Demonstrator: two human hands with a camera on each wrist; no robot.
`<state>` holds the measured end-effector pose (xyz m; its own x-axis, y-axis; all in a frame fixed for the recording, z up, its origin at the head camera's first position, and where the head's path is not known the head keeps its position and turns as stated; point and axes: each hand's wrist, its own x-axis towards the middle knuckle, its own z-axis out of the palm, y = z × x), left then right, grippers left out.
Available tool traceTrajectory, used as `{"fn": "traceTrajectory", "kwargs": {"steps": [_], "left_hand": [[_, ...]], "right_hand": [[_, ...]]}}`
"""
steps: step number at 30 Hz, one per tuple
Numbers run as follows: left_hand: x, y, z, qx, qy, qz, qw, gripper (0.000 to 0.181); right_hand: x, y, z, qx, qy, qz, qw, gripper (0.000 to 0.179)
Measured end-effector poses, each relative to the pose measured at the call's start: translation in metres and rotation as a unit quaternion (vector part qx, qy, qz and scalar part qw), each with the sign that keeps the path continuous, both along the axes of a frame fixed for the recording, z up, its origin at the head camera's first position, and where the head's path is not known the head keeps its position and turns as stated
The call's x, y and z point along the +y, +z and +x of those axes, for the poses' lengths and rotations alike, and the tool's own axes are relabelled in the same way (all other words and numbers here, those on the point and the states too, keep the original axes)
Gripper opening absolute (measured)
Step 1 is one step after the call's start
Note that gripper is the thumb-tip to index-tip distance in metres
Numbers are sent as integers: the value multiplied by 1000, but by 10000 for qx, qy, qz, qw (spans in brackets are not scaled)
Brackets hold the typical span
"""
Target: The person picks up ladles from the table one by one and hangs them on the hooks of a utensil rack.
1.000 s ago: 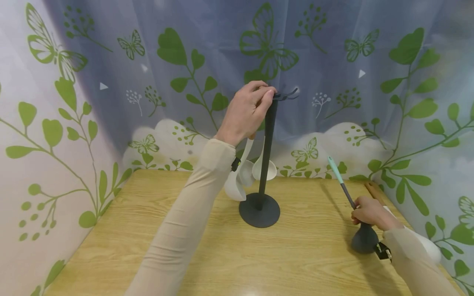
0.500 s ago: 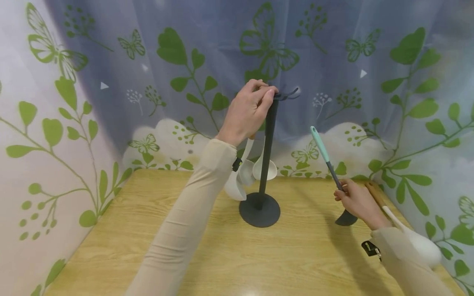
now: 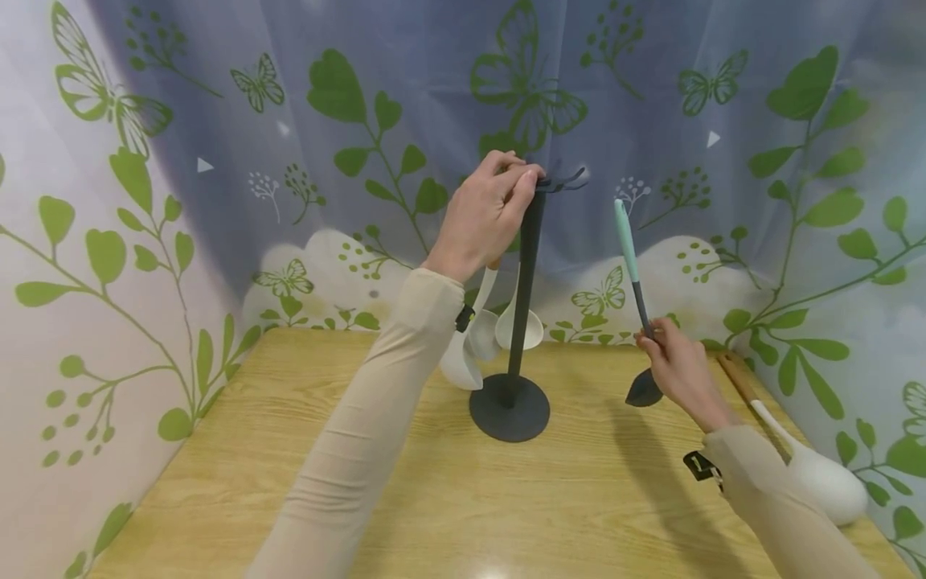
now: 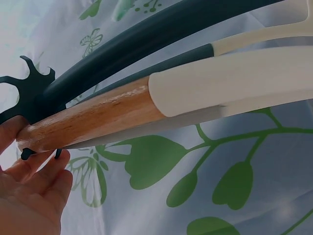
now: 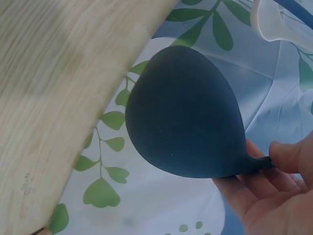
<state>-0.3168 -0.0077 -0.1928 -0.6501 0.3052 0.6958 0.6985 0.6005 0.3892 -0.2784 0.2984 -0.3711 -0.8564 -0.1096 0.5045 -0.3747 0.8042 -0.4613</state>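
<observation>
My left hand (image 3: pixel 485 213) grips the hooked top of a dark utensil stand (image 3: pixel 526 273). Several utensils hang from it, among them white ladles (image 3: pixel 461 363). In the left wrist view, the wooden handle (image 4: pixel 98 112) of a white utensil hangs close to my fingers, beside the stand's hooks (image 4: pixel 29 93). Right of the stand, my right hand (image 3: pixel 680 366) pinches a dark ladle with a mint handle (image 3: pixel 625 241) by its neck, just above the bowl. Its handle points up and leans slightly left. The rounded underside of the ladle's bowl (image 5: pixel 186 117) fills the middle of the right wrist view.
A white ladle with a wooden handle (image 3: pixel 825 482) lies along the right edge of the wooden table (image 3: pixel 405 498). A leaf-and-butterfly patterned curtain (image 3: pixel 405 96) surrounds the table at the back and sides. The stand's round base (image 3: pixel 510 408) rests near the middle.
My right hand has lifted the dark ladle from near the table's right side, moving up and left toward the stand, its handle now more upright. My left hand has stayed on the stand.
</observation>
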Motion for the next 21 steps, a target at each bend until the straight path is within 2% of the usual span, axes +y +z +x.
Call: {"fn": "traceTrajectory", "kwargs": {"steps": [11,21], "left_hand": [[0,0,0,-73,117,-112,9998,44],[0,-1,0,-12,75,-133,9999,45]], "right_hand": [[-13,5,-5,-101,-176,-367,9991,24],[-27,15,-9,-97,30,-388,9992,24]]}}
